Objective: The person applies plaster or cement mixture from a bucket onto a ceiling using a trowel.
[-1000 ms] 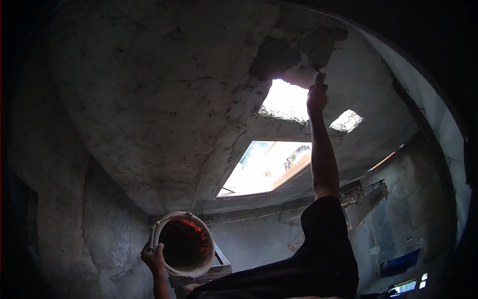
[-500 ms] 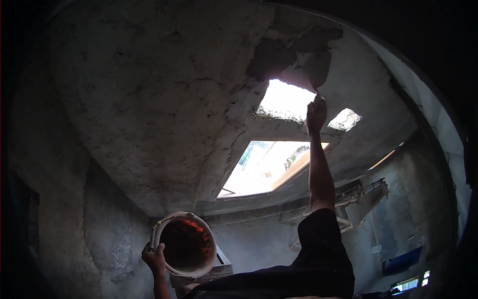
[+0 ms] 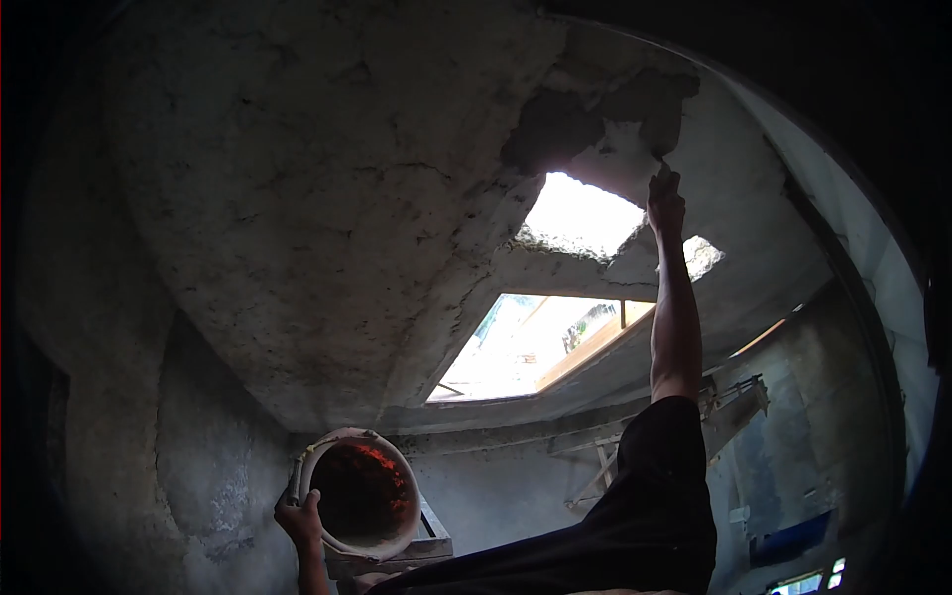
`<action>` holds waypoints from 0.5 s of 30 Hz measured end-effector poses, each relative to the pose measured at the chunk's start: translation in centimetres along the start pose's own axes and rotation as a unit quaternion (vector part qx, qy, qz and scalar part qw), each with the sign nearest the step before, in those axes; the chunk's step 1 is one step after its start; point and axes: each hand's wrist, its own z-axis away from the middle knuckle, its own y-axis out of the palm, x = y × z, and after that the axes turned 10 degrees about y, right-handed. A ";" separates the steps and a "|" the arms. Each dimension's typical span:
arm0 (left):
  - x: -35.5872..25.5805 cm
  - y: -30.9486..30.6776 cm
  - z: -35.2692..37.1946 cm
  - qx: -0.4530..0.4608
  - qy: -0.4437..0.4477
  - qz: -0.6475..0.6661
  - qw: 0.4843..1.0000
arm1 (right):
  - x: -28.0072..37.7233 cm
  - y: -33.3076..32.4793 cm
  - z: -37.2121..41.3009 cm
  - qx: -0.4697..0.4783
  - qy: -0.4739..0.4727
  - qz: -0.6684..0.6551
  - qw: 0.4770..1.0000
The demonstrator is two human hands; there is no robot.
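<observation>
At the lower left, my left hand grips the rim and handle side of a round bucket, whose inside is dark with reddish patches. My right arm reaches far up, and my right hand is closed round the handle of a tool that looks like a trowel. The tool lies against a patch of dark, wet-looking plaster on the rough wall, just above and right of a bright opening. Its blade is hard to tell from the plaster.
Below the first opening is a larger window with a wooden frame. A small opening is partly behind my right forearm. Wooden pieces stand out at the right, with a blue object lower down. A wooden ledge is beside the bucket.
My right hand and the tool have moved right and slightly up along the plaster patch. The view has shifted a little, and the bucket is still in my left hand.
</observation>
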 end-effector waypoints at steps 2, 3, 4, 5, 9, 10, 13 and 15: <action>0.7 0.1 0.1 -0.009 0.016 -0.007 1.000 | -0.6 0.2 0.9 0.046 0.080 -0.016 0.996; 0.7 0.0 0.0 0.007 0.006 -0.010 1.000 | -0.7 0.4 1.5 0.044 0.080 -0.018 0.996; 0.8 -0.1 -0.1 0.022 -0.004 -0.013 1.000 | -0.9 1.0 2.2 0.048 0.094 -0.045 0.993; 0.9 0.0 0.0 0.022 -0.003 -0.012 1.000 | -1.1 1.7 2.9 0.052 0.109 -0.070 0.990; 0.3 -0.3 0.0 0.010 0.004 0.002 1.000 | -1.6 3.7 5.8 0.082 0.165 -0.090 0.979; 0.1 -0.5 -0.1 0.022 -0.012 0.008 1.000 | -1.2 3.4 6.5 0.076 0.167 -0.129 0.974; 0.3 -0.4 0.0 0.013 0.009 0.001 1.000 | -1.3 4.0 7.7 0.006 0.151 -0.081 0.985; -0.5 -0.5 0.0 0.017 -0.005 0.013 1.000 | -1.1 4.0 6.9 -0.040 0.102 -0.037 0.993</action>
